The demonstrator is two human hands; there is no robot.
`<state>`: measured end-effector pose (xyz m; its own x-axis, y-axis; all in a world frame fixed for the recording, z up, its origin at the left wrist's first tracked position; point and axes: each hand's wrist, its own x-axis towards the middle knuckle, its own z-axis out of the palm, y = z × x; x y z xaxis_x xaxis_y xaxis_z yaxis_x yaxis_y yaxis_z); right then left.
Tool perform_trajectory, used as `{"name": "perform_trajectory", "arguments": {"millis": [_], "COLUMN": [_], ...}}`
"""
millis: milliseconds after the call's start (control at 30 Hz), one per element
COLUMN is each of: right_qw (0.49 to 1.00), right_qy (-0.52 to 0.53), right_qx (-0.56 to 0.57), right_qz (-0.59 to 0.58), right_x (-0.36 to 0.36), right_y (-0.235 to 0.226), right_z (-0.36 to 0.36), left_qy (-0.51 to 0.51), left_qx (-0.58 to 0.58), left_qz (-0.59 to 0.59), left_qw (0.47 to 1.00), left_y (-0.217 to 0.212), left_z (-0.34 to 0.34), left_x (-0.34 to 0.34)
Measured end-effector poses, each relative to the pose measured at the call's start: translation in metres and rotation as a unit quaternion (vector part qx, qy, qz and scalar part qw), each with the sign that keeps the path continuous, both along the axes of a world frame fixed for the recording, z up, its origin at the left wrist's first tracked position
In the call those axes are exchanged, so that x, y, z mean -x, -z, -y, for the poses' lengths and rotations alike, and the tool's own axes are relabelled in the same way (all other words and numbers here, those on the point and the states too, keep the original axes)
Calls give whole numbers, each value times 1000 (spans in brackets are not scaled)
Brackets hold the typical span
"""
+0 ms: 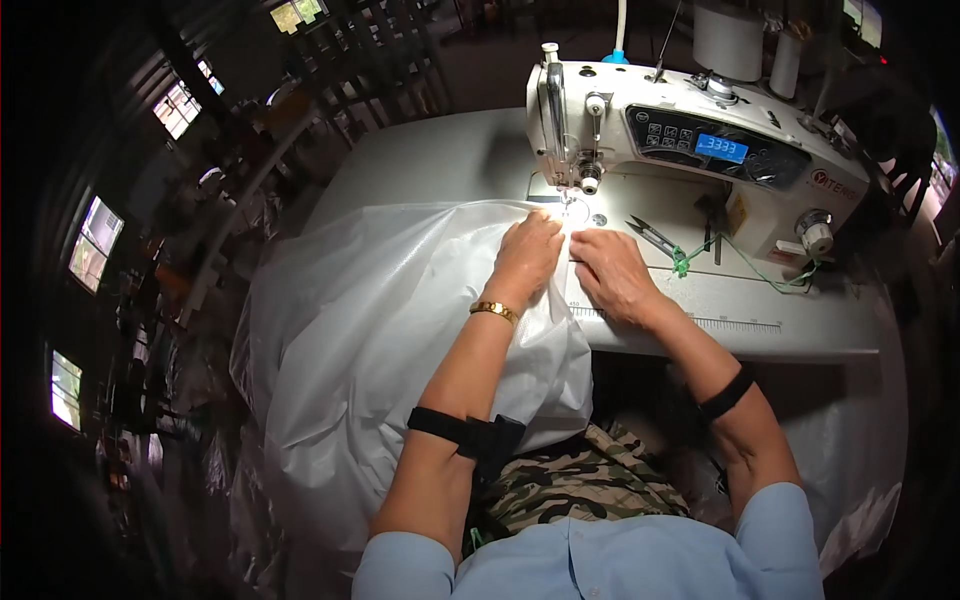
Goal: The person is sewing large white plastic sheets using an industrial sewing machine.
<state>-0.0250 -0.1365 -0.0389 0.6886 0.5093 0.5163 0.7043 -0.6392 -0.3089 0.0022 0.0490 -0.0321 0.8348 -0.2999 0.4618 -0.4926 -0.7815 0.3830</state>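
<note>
A large sheet of thin, shiny white fabric (390, 310) spreads over the left of the sewing table and hangs down over its front edge toward my lap. Its gathered right edge runs up to the needle of a white sewing machine (650, 125). Just left of that edge, my left hand (528, 258) has its fingers closed on the fabric, close to the presser foot (567, 200). My right hand (612, 268) is on the other side of the edge, fingers bent and pinched at the fabric. Their fingertips partly hide the cloth at the needle.
Thread snips (655, 238) tied with green string (740, 250) lie on the table (690, 325) right of my right hand. A ruler strip runs along the front edge. Behind the machine stand white thread cones (728, 42). A lit display (721, 148) faces me.
</note>
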Motion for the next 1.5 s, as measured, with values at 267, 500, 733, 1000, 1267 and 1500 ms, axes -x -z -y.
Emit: {"name": "perform_trajectory", "arguments": {"millis": [267,500,733,1000,1267,1500], "right_qw": [974,707,745,861,943,857], "right_qy": [-73,-101,-69,113,15,-56], "right_qx": [-128,-413,-359,-291,-256,-328], "right_qz": [-175,-566,-558,-400,-213,-394], "right_x": [122,185,205,195,189,193], "right_y": [-2,62,62,68,9,19], "right_z": [28,10,17,24,-13,-28], "left_qy": [44,6,-80,-110,-144,-48], "left_qx": [185,-28,-135,-89,-66,236], "left_qz": [-9,-24,-57,-70,-68,-410], "left_qw": [982,999,986,987,985,880], "left_y": [-36,-1,75,79,123,73], "left_z": [2,-26,-85,-72,-86,-137], "left_x": [111,247,290,296,305,352]}}
